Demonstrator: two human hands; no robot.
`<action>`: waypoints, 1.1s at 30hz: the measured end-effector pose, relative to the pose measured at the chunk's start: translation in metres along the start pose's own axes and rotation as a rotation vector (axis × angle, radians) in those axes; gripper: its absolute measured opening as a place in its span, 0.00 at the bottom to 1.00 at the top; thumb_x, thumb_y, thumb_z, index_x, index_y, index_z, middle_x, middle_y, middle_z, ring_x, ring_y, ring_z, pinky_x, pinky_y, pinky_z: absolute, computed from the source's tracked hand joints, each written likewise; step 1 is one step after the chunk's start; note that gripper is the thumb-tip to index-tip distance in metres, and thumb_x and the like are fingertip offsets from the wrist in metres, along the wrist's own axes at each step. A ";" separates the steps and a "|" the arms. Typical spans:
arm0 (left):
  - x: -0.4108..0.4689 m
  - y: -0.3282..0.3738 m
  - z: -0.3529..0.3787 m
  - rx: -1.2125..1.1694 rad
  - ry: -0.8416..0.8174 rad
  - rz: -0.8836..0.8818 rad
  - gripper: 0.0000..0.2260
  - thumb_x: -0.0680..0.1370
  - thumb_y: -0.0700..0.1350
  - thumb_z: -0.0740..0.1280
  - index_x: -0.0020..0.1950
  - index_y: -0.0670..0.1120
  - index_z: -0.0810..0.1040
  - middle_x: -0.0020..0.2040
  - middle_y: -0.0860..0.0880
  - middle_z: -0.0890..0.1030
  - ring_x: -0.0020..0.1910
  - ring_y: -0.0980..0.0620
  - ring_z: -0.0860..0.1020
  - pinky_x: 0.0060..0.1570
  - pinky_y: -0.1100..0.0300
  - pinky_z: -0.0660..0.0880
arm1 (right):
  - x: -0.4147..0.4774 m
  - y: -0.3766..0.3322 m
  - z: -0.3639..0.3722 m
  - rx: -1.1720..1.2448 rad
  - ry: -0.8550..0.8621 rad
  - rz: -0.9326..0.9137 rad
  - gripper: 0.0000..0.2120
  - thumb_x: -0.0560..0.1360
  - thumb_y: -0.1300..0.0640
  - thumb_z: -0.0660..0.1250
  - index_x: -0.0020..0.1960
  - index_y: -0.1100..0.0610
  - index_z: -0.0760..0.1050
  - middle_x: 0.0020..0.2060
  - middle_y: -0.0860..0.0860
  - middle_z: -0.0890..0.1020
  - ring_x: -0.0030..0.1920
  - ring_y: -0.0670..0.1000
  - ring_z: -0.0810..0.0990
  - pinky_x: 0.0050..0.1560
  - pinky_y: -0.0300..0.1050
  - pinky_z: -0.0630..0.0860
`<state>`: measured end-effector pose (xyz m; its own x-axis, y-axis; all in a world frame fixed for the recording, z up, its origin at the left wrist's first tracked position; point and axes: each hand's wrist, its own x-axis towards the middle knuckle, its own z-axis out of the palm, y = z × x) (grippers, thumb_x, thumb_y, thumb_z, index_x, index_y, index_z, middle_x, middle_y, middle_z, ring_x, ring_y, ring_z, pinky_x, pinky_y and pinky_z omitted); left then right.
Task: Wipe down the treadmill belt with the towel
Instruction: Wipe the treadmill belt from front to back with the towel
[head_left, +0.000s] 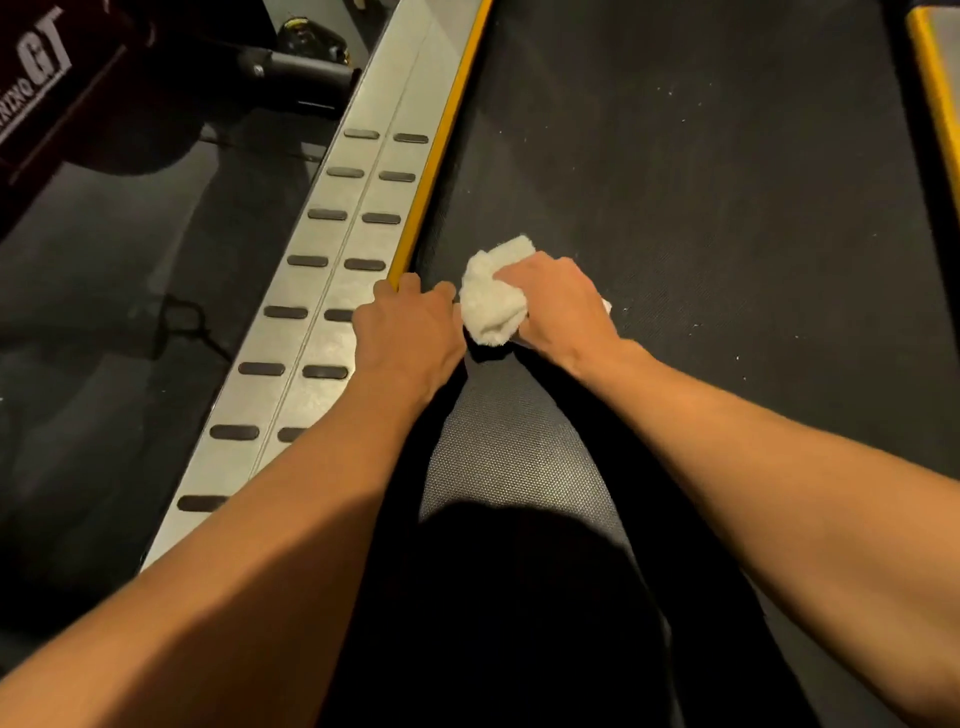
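The dark treadmill belt (701, 197) fills the middle and right of the head view, speckled with pale dust. A bunched white towel (491, 296) lies on the belt near its left edge. My right hand (558, 304) grips the towel from the right, fingers curled over it. My left hand (410, 332) rests on the yellow inner edge of the silver side rail (332, 291), fingers curled over that edge, just left of the towel.
The side rail carries several dark grip strips (363, 264) and a yellow stripe (441, 150). A second yellow-edged rail (935, 78) shows at the top right. Dark floor (104, 312) and black equipment (291, 67) lie to the left. My dark-clothed knee (519, 597) rests on the belt.
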<state>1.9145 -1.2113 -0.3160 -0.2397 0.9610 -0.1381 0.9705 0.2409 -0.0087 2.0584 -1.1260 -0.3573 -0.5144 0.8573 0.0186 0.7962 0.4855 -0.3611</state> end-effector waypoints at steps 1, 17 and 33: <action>0.000 0.002 -0.001 -0.019 -0.005 -0.010 0.17 0.83 0.52 0.51 0.62 0.47 0.74 0.59 0.42 0.74 0.57 0.39 0.72 0.43 0.52 0.61 | -0.008 -0.008 0.002 -0.001 -0.026 -0.033 0.07 0.68 0.60 0.63 0.43 0.50 0.75 0.36 0.48 0.75 0.38 0.57 0.76 0.36 0.47 0.73; -0.008 0.013 0.000 -0.142 -0.046 -0.081 0.18 0.83 0.53 0.50 0.65 0.48 0.74 0.64 0.43 0.73 0.64 0.42 0.69 0.48 0.49 0.68 | -0.095 -0.008 -0.023 0.108 -0.274 -0.195 0.08 0.70 0.53 0.68 0.48 0.45 0.80 0.46 0.45 0.82 0.49 0.53 0.78 0.45 0.44 0.72; -0.015 0.054 0.011 -0.267 -0.101 0.142 0.16 0.83 0.51 0.52 0.64 0.47 0.74 0.60 0.43 0.75 0.60 0.41 0.71 0.56 0.45 0.71 | -0.116 0.013 -0.045 0.151 -0.195 -0.198 0.10 0.70 0.52 0.64 0.49 0.49 0.81 0.45 0.47 0.83 0.46 0.48 0.76 0.42 0.39 0.65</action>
<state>1.9710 -1.2140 -0.3249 -0.0859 0.9723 -0.2175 0.9499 0.1458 0.2763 2.1428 -1.2118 -0.3219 -0.7176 0.6928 -0.0714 0.6258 0.5963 -0.5028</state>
